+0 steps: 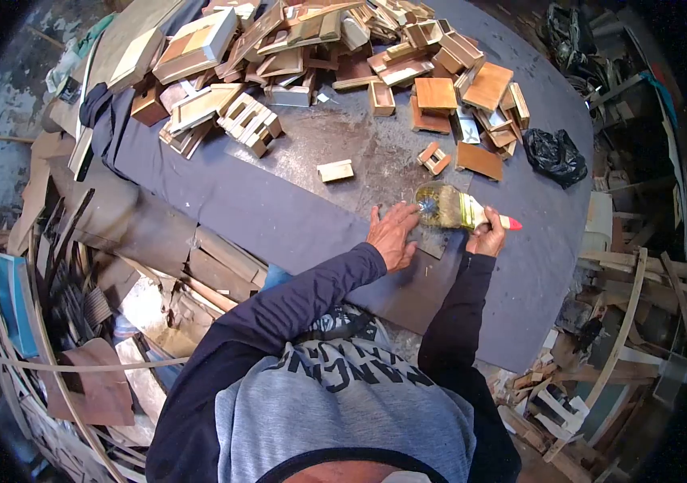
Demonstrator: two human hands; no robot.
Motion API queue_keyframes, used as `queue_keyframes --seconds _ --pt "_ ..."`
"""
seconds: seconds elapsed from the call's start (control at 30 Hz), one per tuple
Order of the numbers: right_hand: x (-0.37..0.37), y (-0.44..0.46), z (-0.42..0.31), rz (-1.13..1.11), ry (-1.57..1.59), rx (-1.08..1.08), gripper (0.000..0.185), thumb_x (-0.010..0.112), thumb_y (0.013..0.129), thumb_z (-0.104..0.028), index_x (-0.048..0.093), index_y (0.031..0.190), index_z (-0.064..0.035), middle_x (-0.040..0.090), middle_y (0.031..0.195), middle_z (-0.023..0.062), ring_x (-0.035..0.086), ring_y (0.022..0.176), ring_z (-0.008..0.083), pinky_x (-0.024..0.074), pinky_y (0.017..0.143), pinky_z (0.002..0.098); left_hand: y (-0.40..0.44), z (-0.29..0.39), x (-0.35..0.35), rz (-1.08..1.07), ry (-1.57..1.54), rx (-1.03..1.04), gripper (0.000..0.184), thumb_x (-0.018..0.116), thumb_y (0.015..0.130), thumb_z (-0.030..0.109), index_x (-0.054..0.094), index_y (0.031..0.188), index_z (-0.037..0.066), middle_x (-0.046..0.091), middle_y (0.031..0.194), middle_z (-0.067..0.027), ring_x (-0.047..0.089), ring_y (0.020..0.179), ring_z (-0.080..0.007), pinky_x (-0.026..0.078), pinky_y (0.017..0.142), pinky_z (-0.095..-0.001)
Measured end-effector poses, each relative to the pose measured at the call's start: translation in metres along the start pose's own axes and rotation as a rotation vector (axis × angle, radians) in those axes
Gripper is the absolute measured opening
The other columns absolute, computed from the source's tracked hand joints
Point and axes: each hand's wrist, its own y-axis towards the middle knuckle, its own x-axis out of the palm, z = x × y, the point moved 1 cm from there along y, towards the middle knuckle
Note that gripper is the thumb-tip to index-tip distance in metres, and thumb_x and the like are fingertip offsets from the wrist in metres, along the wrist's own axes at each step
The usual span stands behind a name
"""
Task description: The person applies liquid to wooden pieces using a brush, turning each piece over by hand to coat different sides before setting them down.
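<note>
My right hand [486,235] is closed around the handle of a wide paintbrush [470,211], whose red tip sticks out on the right. The pale bristles are at the mouth of a small see-through container [425,195] with something yellowish in it. Close to its left side lies my left hand [394,236], palm down with fingers stretched out. The fingertips reach the container's edge, but whether they touch it I cannot tell. A small wooden block [335,171] lies beyond my left hand. A small slatted wooden piece [434,158] sits just past the container.
Wooden boxes and offcuts [303,48] are heaped along the table's far side. A black plastic bag [555,157] lies at the right edge. Dark cloth [239,201] covers the table [311,129] in part. Wood scraps [552,394] clutter the floor on both sides.
</note>
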Motion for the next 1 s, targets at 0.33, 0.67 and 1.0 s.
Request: queue_keyframes --seconds 0.33,0.67,1.0 --pt "-0.022 -0.014 0.010 -0.070 0.216 0.091 0.012 0.064 0.083 -0.014 0.062 0.092 -0.0072 0.067 0.092 0.0056 0.065 0.079 0.0179 0.0466 0.055 0.0250 0.024 -0.024 0.014 0.215 -0.986 -0.326 0.028 0.068 0.079 0.006 0.062 0.106 -0.001 0.067 0.101 -0.0099 0.063 0.091 -0.0172 0.051 0.076 -0.0306" --pt "-0.015 -0.030 -0.004 -0.080 0.367 0.018 0.009 0.060 0.088 -0.012 0.062 0.081 -0.0064 0.070 0.088 0.0093 0.063 0.064 0.0159 0.0401 0.043 0.0247 0.001 -0.042 0.005 0.349 -0.707 -0.412 0.023 0.063 0.078 0.005 0.057 0.100 0.002 0.059 0.086 -0.0045 0.056 0.077 -0.0111 0.049 0.069 -0.0284" --pt "-0.009 -0.046 -0.009 -0.129 0.468 0.031 0.027 0.054 0.095 -0.022 0.062 0.112 -0.0012 0.068 0.107 0.0121 0.067 0.089 0.0209 0.0524 0.056 0.0294 -0.046 -0.097 -0.060 0.602 -0.383 -0.416 0.043 0.066 0.071 -0.002 0.041 0.106 0.005 0.047 0.090 -0.0055 0.046 0.063 -0.0096 0.044 0.059 -0.0272"
